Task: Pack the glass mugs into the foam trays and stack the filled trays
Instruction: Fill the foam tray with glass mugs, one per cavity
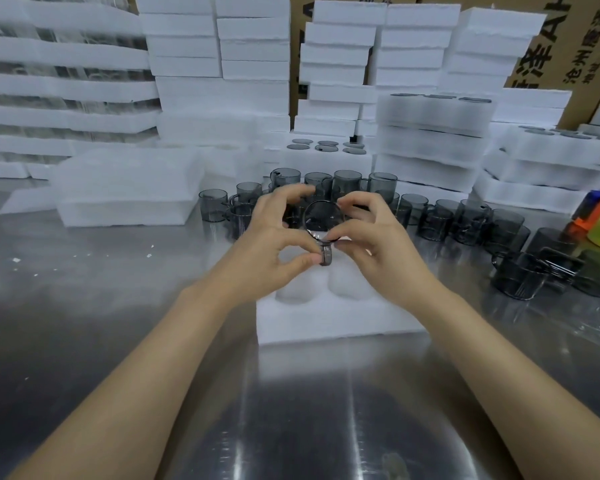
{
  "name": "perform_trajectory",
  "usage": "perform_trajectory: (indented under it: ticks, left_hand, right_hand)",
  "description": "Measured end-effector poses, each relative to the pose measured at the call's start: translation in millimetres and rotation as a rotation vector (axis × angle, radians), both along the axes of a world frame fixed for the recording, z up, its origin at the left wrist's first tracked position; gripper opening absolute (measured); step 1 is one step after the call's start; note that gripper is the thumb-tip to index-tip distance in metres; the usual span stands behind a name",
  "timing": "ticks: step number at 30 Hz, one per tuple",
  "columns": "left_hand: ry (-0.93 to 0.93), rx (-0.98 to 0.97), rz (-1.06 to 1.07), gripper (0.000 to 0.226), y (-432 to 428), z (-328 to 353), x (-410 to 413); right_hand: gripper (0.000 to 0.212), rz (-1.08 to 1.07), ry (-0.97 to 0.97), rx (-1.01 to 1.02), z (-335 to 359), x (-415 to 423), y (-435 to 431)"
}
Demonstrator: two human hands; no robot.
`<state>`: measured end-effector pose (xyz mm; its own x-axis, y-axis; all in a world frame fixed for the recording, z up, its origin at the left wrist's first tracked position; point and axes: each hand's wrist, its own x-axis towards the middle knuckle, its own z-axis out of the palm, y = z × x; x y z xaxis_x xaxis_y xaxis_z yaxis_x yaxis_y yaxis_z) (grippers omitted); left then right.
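While one smoky grey mug (321, 216) hangs over the foam tray (336, 320) nearest the person, that tray looks unfilled. Its two near pockets show bare white foam; the far pockets are hidden behind the hands.

Grip: both hands are on the same mug.
- The left hand (274, 237) pinches it narrowly, thumb at the handle and fingers curled over the rim.
- The right hand (371, 237) pinches the opposite side of the rim and the handle top.
- The mug is tilted, mouth toward the camera and handle pointing down toward the tray. It is above the tray, not seated.

Done so far, judged from the layout:
- Several stacks of filled trays (430, 133) stand at the back right of the worktop (118, 341), with dark glass showing through the foam.
- One more tray behind the mugs (291, 157) shows six dark circles on top.

Left to do:
- A large batch of loose mugs (440, 220) stands in a band across the worktop behind and to the right of the tray, some lying on their sides at far right.
- Blank foam (125, 185) is piled at left.
- The current tray needs all its pockets filled, then stacking.

Estimate: roughly mid-job, at the start of a fresh tray.
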<state>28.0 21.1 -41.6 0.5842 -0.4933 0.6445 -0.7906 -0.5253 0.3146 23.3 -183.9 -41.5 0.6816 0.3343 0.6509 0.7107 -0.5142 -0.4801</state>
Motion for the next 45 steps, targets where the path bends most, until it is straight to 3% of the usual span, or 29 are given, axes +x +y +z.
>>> perform_trajectory:
  ticks: [2,7,12,16,22,26,35,42,45]
  left_hand:
    - [0.003,-0.009,-0.007,0.006,-1.0,-0.1,1.1]
    - [0.094,-0.26,0.079,0.036,-1.3,2.2,1.2]
    - [0.053,-0.24,0.124,0.055,7.7,4.9,1.0]
    - [-0.02,-0.158,0.184,0.044,15.4,8.3,1.9]
    - [0.17,-0.271,0.184,0.042,23.6,9.6,3.4]
    - [0.236,-0.237,0.17,0.033,22.3,7.5,6.0]
    - [0.369,-0.26,0.179,0.013,26.7,10.0,4.9]
    - [0.388,-0.175,0.228,0.027,23.0,6.7,6.6]
    - [0.373,-0.015,0.244,0.042,25.0,2.6,9.6]
  right_hand:
    - [0.024,-0.003,-0.039,-0.02,1.9,-0.7,0.4]
    - [0.042,0.073,0.069,-0.06,5.2,-3.6,2.1]
    - [0.053,0.15,0.163,-0.076,4.4,-5.8,2.6]
    - [0.055,0.217,0.245,-0.07,4.7,-8.3,2.8]
    - [0.047,0.156,0.233,-0.214,2.9,-7.3,3.7]
    - [0.041,0.11,0.203,-0.218,2.3,-5.2,2.8]
    - [0.049,0.156,0.229,-0.25,2.9,-5.8,1.6]
    - [0.044,0.097,0.243,-0.351,3.6,-3.5,2.3]
    - [0.037,0.071,0.278,-0.434,3.3,-0.1,3.6]
